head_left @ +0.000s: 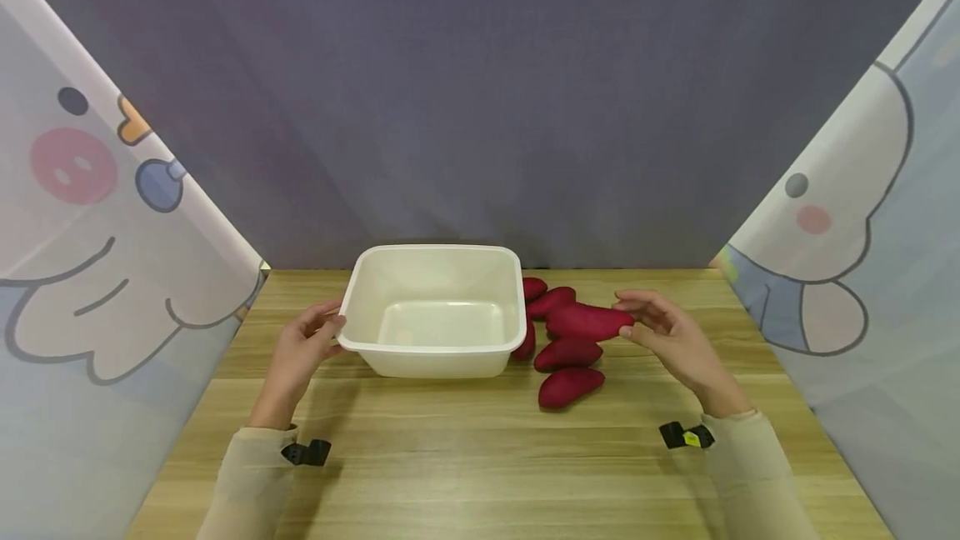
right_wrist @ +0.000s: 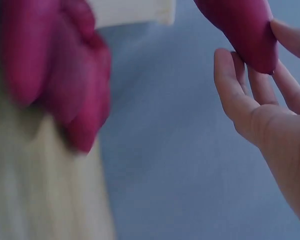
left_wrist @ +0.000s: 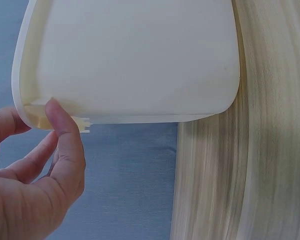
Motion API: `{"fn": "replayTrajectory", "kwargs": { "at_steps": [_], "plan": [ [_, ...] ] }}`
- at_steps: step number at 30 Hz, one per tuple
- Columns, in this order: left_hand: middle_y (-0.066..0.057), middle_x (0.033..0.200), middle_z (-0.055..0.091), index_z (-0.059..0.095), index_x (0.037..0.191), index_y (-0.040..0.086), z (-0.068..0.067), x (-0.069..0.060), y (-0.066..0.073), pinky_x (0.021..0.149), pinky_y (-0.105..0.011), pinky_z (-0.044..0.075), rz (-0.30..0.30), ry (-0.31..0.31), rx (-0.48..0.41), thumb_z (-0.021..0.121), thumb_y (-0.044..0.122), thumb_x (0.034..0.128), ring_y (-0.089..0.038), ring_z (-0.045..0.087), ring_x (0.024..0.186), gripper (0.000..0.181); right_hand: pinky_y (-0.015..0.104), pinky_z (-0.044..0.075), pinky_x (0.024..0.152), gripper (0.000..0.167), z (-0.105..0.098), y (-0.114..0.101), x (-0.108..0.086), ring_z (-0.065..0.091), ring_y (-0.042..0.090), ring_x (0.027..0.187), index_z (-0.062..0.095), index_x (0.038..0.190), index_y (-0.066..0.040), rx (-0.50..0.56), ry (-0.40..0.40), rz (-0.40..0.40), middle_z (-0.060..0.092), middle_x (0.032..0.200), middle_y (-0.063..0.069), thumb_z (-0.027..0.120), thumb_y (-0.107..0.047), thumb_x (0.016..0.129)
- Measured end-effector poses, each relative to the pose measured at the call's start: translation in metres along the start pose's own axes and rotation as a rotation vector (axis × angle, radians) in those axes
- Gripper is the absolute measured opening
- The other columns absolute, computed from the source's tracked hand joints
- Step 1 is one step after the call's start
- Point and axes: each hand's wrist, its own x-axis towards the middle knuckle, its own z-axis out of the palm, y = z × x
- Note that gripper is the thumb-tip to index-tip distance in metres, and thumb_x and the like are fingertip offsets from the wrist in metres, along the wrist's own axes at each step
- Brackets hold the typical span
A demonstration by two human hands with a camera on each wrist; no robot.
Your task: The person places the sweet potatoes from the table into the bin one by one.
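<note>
A white plastic basin (head_left: 433, 350) stands on the table with nothing inside. At its left rim, my left hand (head_left: 302, 350) pinches the edge. In the left wrist view, thumb and fingers of that hand (left_wrist: 45, 172) hold the corner of the basin (left_wrist: 140, 60). My right hand (head_left: 672, 342) holds a long red sweet potato (head_left: 589, 322) by its right end. The right wrist view has this sweet potato (right_wrist: 247, 37) raised, its tip between thumb and fingers of the hand (right_wrist: 272, 120). Several more sweet potatoes (head_left: 570, 387) lie right of the basin.
A wood-grain table (head_left: 450, 457) carries everything. Behind it hangs a plain grey cloth (head_left: 480, 107). Cartoon-printed curtains stand on the left (head_left: 112, 257) and on the right (head_left: 847, 257). Black straps with small devices sit on both wrists.
</note>
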Motion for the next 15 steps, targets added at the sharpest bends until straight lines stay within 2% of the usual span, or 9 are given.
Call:
{"fn": "replayTrajectory", "kwargs": {
  "at_steps": [6,10,15],
  "plan": [
    [-0.021,0.129,0.053,0.048,0.147,0.003,0.000,0.000,-0.001,0.086,-0.037,0.058,-0.005,-0.006,-0.015,0.059,0.030,0.1033,-0.009,0.063,0.097,0.052,0.026,0.052,0.092,0.044,0.023,-0.024,0.055,0.058,0.022,0.115,0.056,0.136,-0.002,0.020,-0.008,0.006,0.061,0.125,0.011,0.069,0.000,0.094],
    [-0.020,0.129,0.053,0.049,0.147,0.004,0.000,-0.001,-0.001,0.086,-0.037,0.058,-0.010,-0.005,-0.023,0.060,0.031,0.1028,-0.010,0.063,0.097,0.053,0.028,0.050,0.096,0.043,0.042,-0.035,0.090,0.055,0.026,0.117,0.060,0.134,-0.008,0.044,-0.035,-0.014,0.057,0.131,0.018,0.071,-0.004,0.094],
    [-0.019,0.128,0.054,0.050,0.147,0.005,0.001,-0.004,-0.001,0.085,-0.035,0.058,-0.017,-0.004,-0.033,0.060,0.031,0.1025,-0.011,0.063,0.097,0.053,0.035,0.052,0.093,0.041,0.070,-0.044,0.132,0.056,0.032,0.115,0.062,0.132,-0.011,0.062,-0.072,-0.039,0.055,0.133,0.021,0.074,-0.008,0.093]
  ]
}}
